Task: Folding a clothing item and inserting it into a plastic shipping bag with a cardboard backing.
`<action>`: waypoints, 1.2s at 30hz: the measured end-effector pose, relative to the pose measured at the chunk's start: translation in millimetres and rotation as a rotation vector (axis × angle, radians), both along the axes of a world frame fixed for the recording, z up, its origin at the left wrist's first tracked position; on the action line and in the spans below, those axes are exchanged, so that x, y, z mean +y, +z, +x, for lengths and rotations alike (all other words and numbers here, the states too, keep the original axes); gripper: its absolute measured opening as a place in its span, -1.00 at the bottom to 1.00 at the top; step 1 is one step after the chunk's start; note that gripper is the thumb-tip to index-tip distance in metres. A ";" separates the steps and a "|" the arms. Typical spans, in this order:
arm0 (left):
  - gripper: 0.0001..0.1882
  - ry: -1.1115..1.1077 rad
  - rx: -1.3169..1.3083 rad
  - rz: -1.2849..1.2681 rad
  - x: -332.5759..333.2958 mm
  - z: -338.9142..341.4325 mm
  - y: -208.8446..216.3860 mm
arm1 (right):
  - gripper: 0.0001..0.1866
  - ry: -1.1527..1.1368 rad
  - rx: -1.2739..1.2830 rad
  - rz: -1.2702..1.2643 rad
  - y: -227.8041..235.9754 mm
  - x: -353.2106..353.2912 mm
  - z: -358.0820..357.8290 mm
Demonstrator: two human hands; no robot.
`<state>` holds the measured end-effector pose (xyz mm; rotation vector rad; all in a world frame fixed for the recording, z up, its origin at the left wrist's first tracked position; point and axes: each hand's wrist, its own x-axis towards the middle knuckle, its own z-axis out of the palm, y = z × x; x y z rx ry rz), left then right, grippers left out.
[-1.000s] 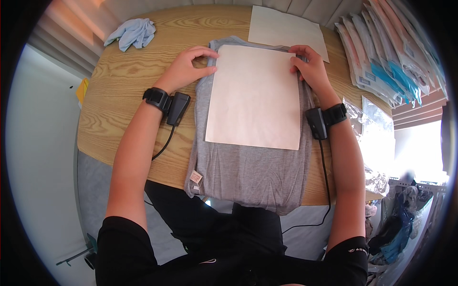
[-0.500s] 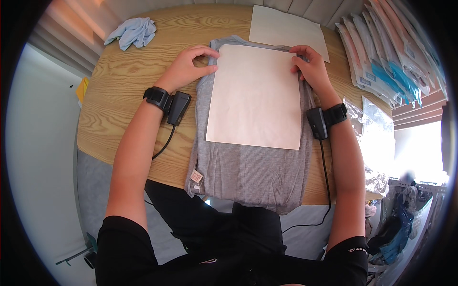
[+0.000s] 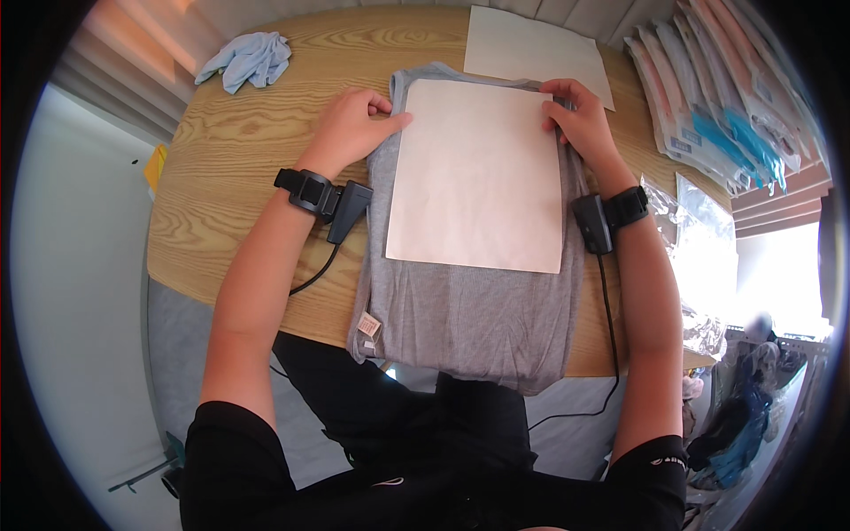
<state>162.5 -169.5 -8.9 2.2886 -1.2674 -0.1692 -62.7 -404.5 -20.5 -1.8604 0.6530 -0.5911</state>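
Observation:
A grey ribbed knit garment (image 3: 469,323) lies flat at the table's near edge, its lower end reaching past it. On top of it rests a blank off-white cardboard sheet (image 3: 478,177), leaving the light-trimmed neckline and lower part uncovered. My left hand (image 3: 359,128) is at the sheet's upper left edge, thumb stretched onto it, the other fingers loosely bent beside the garment. At the upper right corner my right hand (image 3: 577,119) grips the sheet, thumb on its face and some fingertips hidden behind the edge. A small label (image 3: 368,325) shows at the garment's lower left.
Another white sheet (image 3: 536,53) lies at the back of the wooden table (image 3: 239,168). A crumpled light blue cloth (image 3: 246,60) sits at the far left. Several packaged garments (image 3: 708,106) stack at the right, above clear plastic bags (image 3: 704,239). Black cabled devices are strapped to both wrists.
My left hand has turned, its index finger drawing back from the sheet while the thumb reaches onto it. The right hand keeps its place at the corner.

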 end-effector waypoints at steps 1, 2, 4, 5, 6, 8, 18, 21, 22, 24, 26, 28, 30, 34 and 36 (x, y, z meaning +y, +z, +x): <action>-0.52 -0.029 0.046 -0.011 0.3 1.7 -2.2 | -0.71 0.004 -0.011 0.007 0.5 1.2 0.8; -0.52 -0.028 0.045 -0.010 1.3 2.2 -4.8 | -0.71 0.009 -0.022 0.013 0.8 2.3 1.5; -0.62 -0.055 0.122 -0.104 -0.4 0.4 -7.7 | -0.71 0.005 -0.023 0.014 0.4 1.9 0.9; -0.62 -0.056 0.122 -0.104 -0.4 0.1 -8.1 | -0.72 0.003 -0.024 0.016 0.3 1.7 0.9; -0.69 -0.076 0.169 -0.130 0.3 -2.4 -5.4 | -0.72 0.002 -0.024 0.016 -0.1 1.2 0.6; -0.75 -0.097 0.217 -0.155 0.0 -4.3 -4.0 | -0.72 0.010 -0.013 0.009 -0.9 -0.1 0.2; -0.80 -0.112 0.652 -0.353 -4.6 -6.7 -5.6 | -0.74 0.015 -0.018 0.001 -1.2 0.7 0.2; -0.77 -0.074 0.809 -0.379 -4.6 -7.2 -4.5 | -0.74 0.023 -0.026 0.005 -1.7 -0.2 -0.2; -0.76 -0.083 0.813 -0.372 -3.4 -6.6 -3.9 | -0.73 0.024 -0.024 0.003 -2.3 -1.3 0.5; -0.75 -0.158 0.710 -0.348 -2.6 -2.2 -6.1 | -0.73 0.025 -0.021 0.002 -2.4 -1.4 0.7; -0.73 -0.231 0.609 -0.324 -1.3 -1.0 -7.0 | -0.73 0.021 -0.020 0.004 -1.5 -0.2 1.0; -0.68 -0.269 0.312 -0.142 0.0 -11.9 8.5 | -0.73 0.012 -0.018 0.006 -1.6 -0.9 -0.6; -0.66 -0.320 0.334 -0.204 -1.4 -9.4 1.0 | -0.73 0.007 -0.019 0.009 -1.6 -0.5 -0.4; -0.61 -0.378 0.312 -0.268 2.2 -4.0 -6.3 | -0.64 0.005 -0.016 -0.018 -1.5 0.4 1.9; -0.59 -0.374 0.292 -0.255 -0.3 -6.0 -8.2 | -0.58 -0.007 -0.017 -0.031 -5.4 -8.0 0.3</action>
